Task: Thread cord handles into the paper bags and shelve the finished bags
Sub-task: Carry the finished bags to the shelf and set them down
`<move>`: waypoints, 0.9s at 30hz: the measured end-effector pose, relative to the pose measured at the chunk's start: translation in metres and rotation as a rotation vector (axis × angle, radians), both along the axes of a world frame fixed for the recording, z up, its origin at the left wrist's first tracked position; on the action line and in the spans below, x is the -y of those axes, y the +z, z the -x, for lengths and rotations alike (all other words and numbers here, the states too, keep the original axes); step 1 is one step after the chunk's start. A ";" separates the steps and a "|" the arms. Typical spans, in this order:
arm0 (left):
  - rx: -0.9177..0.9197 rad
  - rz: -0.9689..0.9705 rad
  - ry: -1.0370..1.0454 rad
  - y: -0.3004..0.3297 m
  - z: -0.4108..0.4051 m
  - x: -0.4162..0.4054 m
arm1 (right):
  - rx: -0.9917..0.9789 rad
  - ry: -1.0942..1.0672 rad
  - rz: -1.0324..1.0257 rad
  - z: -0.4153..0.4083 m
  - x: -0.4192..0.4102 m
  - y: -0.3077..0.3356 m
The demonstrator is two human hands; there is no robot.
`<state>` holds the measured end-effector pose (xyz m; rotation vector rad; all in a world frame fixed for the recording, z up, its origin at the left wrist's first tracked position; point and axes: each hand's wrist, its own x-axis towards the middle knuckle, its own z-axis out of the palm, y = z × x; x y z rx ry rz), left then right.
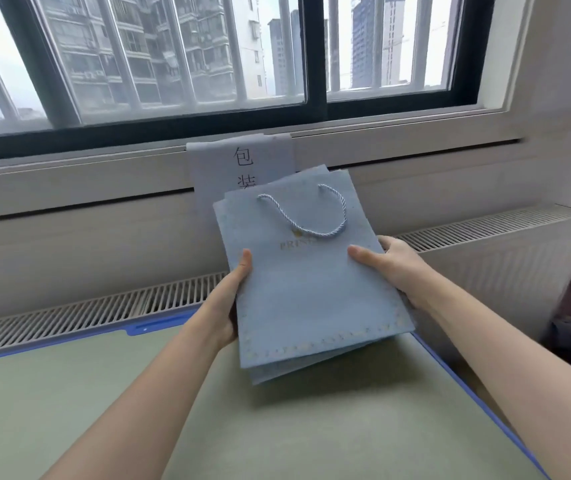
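Holding a small stack of paper bags (pixel 311 289) above the worktop (pixel 104 410), my left hand (pixel 232 299) and right hand (pixel 391 268) grip its side edges, thumbs on top. Threading looks done; next comes shelving, probably. Long axis runs six to twelve, cord handle (pixel 311 216) toward twelve.

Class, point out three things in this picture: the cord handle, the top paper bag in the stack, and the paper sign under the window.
cord handle (pixel 325 233): head view, bottom of its loop.
top paper bag (pixel 311 299): head view, middle of its front face.
paper sign (pixel 215 168): head view, bare left part.
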<state>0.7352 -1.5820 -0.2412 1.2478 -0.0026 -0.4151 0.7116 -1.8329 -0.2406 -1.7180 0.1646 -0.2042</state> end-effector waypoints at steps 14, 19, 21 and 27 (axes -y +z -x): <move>0.695 -0.277 0.028 0.003 0.132 -0.110 | 0.066 0.535 0.163 0.150 -0.056 0.027; 0.696 -0.317 -0.078 0.014 0.152 -0.117 | 0.041 0.511 0.148 0.173 -0.062 0.026; 0.709 -0.282 -0.088 0.021 0.156 -0.116 | 0.068 0.500 0.123 0.174 -0.065 0.028; 0.624 -0.293 -0.180 0.012 0.161 -0.129 | 0.029 0.585 0.135 0.168 -0.069 0.024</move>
